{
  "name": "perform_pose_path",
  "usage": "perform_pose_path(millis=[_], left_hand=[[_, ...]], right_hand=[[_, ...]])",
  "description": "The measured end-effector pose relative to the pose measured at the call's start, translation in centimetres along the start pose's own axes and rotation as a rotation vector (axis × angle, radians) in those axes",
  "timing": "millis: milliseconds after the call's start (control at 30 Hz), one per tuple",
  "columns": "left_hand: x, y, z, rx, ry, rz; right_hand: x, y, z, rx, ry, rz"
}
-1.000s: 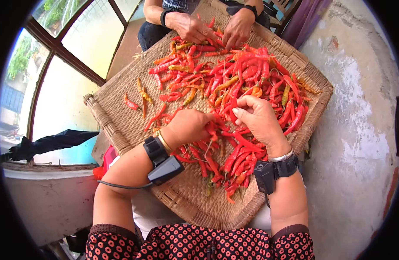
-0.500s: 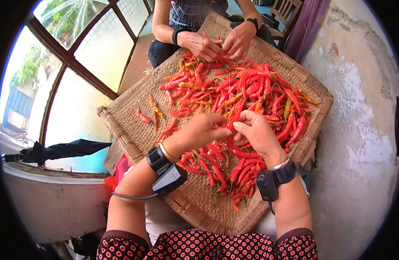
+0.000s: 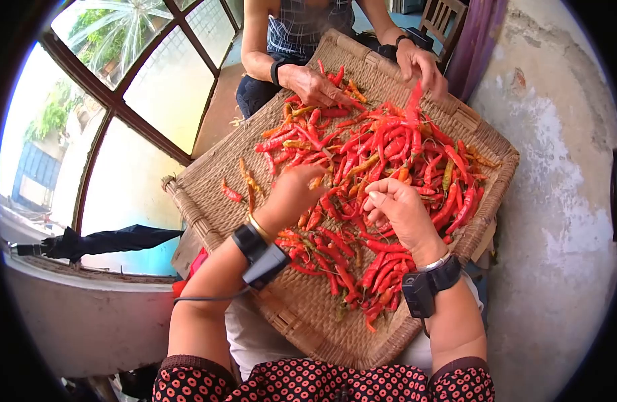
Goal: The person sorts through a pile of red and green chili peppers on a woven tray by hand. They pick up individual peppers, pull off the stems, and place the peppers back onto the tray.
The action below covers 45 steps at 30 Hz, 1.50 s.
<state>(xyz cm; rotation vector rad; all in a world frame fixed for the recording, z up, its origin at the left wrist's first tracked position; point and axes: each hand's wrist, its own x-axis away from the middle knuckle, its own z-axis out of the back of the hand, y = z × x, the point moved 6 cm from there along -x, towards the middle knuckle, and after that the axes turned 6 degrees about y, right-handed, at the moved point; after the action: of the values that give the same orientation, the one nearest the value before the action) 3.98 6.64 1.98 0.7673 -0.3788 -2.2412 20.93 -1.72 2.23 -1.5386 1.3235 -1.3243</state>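
Red chili peppers (image 3: 395,144) lie heaped on a woven tray (image 3: 208,181), with a few orange and yellowish ones among them. Over the left part of the heap is my left hand (image 3: 293,195), back upward, its fingers smeared by motion and partly hidden. My right hand (image 3: 401,213) is above the near middle of the peppers, thumb and fingers pinched together; what they hold, if anything, I cannot make out. A smaller bunch of chili peppers (image 3: 385,275) lies below it, towards the tray's near edge.
Across the tray, a co-worker's hand (image 3: 315,86) reaches into the far peppers, and the other hand (image 3: 421,67) is raised beside a red pepper. A folded black umbrella (image 3: 114,242) lies on the window ledge at left. A rough wall (image 3: 549,201) stands close at right.
My left hand has moved left, away from my right hand, and the red chili pepper between them no longer shows there. The co-worker's hands have come apart.
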Motion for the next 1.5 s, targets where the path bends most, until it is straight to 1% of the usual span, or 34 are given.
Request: perform_pose_path(millis=[67,100,167,200,267,300,333,400,433,467,533,600,667,700,733,800,833,867,933,967,1033,1067,1133,1167,1200,1267,1300,1333,1400,1433,1500], left_hand=[[1.3,2.9,-1.5,-0.235,-0.265,-0.034],[1.5,2.9,-1.7,-0.233,-0.269,-0.037],[1.9,3.0,-2.7,-0.316,-0.32,-0.16],[2.0,2.3,-3.0,-0.315,-0.328,-0.163],[1.4,0.9,-2.8,-0.153,-0.274,-0.175],[0.9,1.6,-1.3,-0.032,-0.165,-0.203],[0.8,1.3,-1.1,-0.034,-0.171,-0.21],[0.7,-1.7,-1.1,0.513,-0.111,0.301],[0.7,-1.1,-0.6,0.736,-0.165,0.519],[0.5,-1.1,-0.2,0.739,-0.166,0.521],[0.3,-2.0,0.3,0.789,-0.129,0.603],[-0.3,-3.2,0.5,0.805,-0.092,0.615],[-0.2,-5.8,1.0,1.284,0.382,0.851],[-0.2,-6.3,0.8,1.31,0.333,0.861],[0.2,-6.6,0.6,1.313,0.336,0.862],[0.9,-6.2,-0.8,0.612,-0.089,0.723],[0.3,-4.2,-0.5,0.282,-0.078,0.346],[0.4,-2.8,-0.8,0.109,-0.117,0.198],[0.3,-0.6,-1.2,0.049,-0.184,0.168],[0.4,-0.6,-1.6,0.058,-0.184,0.168],[0.8,-0.3,-3.2,-0.103,-0.251,0.134],[0.9,-0.1,-3.5,-0.081,-0.254,0.133],[1.2,-0.9,-3.9,-0.272,-0.379,0.234],[1.1,-0.9,-3.7,-0.3,-0.358,0.285],[1.2,-0.9,-3.8,-0.289,-0.355,0.284],[1.3,-0.8,-4.1,-0.223,-0.369,0.183],[1.5,-0.9,-4.1,-0.206,-0.341,0.152],[1.5,-1.0,-4.0,-0.2,-0.332,0.157],[1.5,-1.1,-4.0,-0.13,-0.352,0.191],[1.5,-1.2,-3.8,-0.127,-0.343,0.192],[1.2,-1.2,-3.2,0.047,-0.289,0.23]], right_hand=[[0.2,-0.1,-0.2,0.024,0.028,-0.023],[0.2,-0.2,-0.4,0.028,0.009,0.008],[0.1,-0.2,-0.3,0.028,-0.006,0.039],[0.1,-0.1,-0.2,0.044,-0.003,0.037],[0.0,0.0,-0.1,0.051,0.001,0.041],[0.0,0.0,-0.1,0.079,0.004,0.046],[0.0,0.0,0.0,0.107,0.009,0.05],[-0.2,0.3,0.1,0.116,0.009,0.068],[-0.2,0.4,0.0,0.134,0.0,0.085],[-0.2,0.5,0.0,0.136,0.001,0.082],[-0.2,0.5,-0.2,0.219,-0.016,0.065],[-0.2,0.4,-0.4,0.217,-0.018,0.068],[-0.1,0.4,-0.5,0.219,-0.021,0.066],[-0.1,0.5,-0.4,0.207,-0.006,0.041],[-0.2,0.6,-0.2,0.197,0.01,0.019],[-0.4,0.6,-0.2,0.216,-0.004,0.044],[-0.4,0.7,-0.2,0.21,-0.007,0.031],[-0.4,0.7,-0.2,0.205,-0.007,0.016],[-0.3,0.5,0.0,0.214,0.01,0.017],[-0.4,0.1,0.2,0.275,0.029,0.051],[-0.5,-0.3,1.2,0.452,0.079,0.155],[-0.4,-0.1,1.8,0.467,0.091,0.141],[0.4,-1.1,1.4,1.256,0.089,0.488],[0.4,-0.2,1.4,1.362,-0.019,0.419],[0.8,-0.1,1.4,1.374,-0.018,0.414],[1.6,1.9,0.7,1.437,-0.28,0.218],[1.4,2.4,0.6,1.531,-0.272,0.209],[1.3,3.0,0.5,1.542,-0.278,0.21],[1.3,3.8,0.0,1.664,-0.303,0.265],[1.5,3.5,-0.5,1.692,-0.332,0.181],[1.5,3.6,-1.3,1.75,-0.354,0.169]])
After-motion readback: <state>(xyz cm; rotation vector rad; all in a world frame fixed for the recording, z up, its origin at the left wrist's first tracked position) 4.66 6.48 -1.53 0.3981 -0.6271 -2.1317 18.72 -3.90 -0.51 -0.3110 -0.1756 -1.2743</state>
